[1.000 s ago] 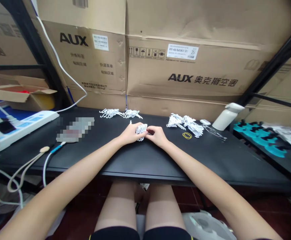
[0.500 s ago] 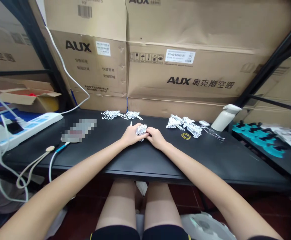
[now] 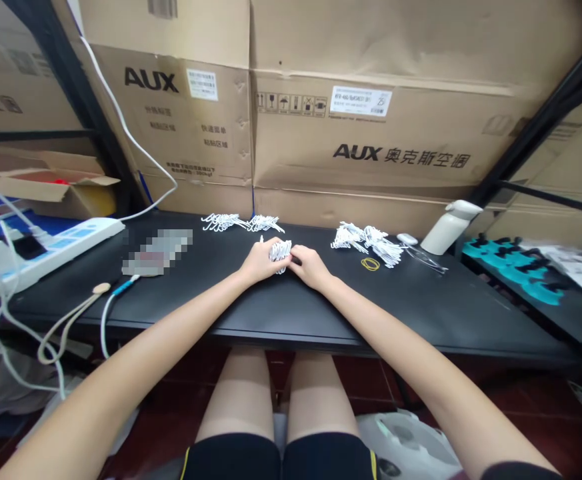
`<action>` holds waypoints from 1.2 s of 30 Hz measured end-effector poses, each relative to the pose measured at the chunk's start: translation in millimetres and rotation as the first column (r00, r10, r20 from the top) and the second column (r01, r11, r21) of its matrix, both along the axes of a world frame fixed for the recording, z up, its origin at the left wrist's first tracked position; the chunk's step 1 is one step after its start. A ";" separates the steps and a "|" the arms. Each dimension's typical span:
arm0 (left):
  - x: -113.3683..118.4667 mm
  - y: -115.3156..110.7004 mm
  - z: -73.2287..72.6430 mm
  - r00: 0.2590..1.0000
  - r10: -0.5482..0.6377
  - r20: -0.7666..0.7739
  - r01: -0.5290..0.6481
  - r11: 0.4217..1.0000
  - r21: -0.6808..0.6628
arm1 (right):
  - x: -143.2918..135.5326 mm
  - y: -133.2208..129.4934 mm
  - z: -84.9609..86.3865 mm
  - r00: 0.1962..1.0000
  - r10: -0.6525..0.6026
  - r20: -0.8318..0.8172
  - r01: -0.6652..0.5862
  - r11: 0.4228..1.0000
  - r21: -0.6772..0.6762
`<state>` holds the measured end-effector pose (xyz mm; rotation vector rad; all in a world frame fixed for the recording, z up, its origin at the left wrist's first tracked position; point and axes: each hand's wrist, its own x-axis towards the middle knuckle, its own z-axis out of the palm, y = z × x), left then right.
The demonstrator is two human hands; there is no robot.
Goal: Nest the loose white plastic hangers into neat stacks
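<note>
Right at the middle of the black table [image 3: 291, 313], both hands meet over one small bundle of white hooks [image 3: 279, 251]. That bundle sits between the hands, just above the tabletop, roughly centered and a bit toward the back edge. Left hand [image 3: 259, 261] is curled around it from the left side, fingers wrapped and pressed against the white pieces. Right hand [image 3: 311, 265] comes in from the other side with its fingertips pinching the right end of the same bundle, fingers bunched together rather than spread. Can't really tell if the bundle is resting on the table or held slightly off it, too small to see.

Other stuff around: a couple more white hook clusters [image 3: 243, 222] lie further back near the cardboard, and a bigger white pile [image 3: 368, 240] sits off to the right of the hands. Just in front of that pile is a yellow rubber band [image 3: 370, 264], lying flat by itself. Further right there's a white dispenser [image 3: 448, 227] standing at the table's back corner. Over on the left, a white power strip [image 3: 55, 250] with cables trailing off it, well apart from the hands. Big AUX cardboard boxes [image 3: 371, 133] make up the whole wall behind. Teal plastic parts [image 3: 515, 273] are on a separate surface at far right
</note>
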<state>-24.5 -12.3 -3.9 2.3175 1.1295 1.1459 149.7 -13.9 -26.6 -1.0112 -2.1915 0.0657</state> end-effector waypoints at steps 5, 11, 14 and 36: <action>-0.6 0.5 2.3 0.999 0.010 0.039 -0.009 1.000 -0.027 | -2.8 -3.6 3.0 0.998 0.015 -0.063 -0.015 1.000 -0.005; -13.8 12.1 15.3 0.918 0.147 0.369 -0.069 0.974 -0.217 | -7.5 -9.2 8.5 0.945 0.015 -0.327 -0.022 1.000 -0.019; -25.2 22.2 22.6 0.748 0.309 0.588 -0.124 0.935 -0.333 | -6.4 -3.9 3.5 0.920 -0.064 -0.387 0.029 0.995 -0.094; -32.2 31.0 16.8 0.734 0.459 0.501 0.021 0.721 -0.692 | -0.6 -7.0 16.3 0.918 0.051 0.394 -0.032 0.998 -0.055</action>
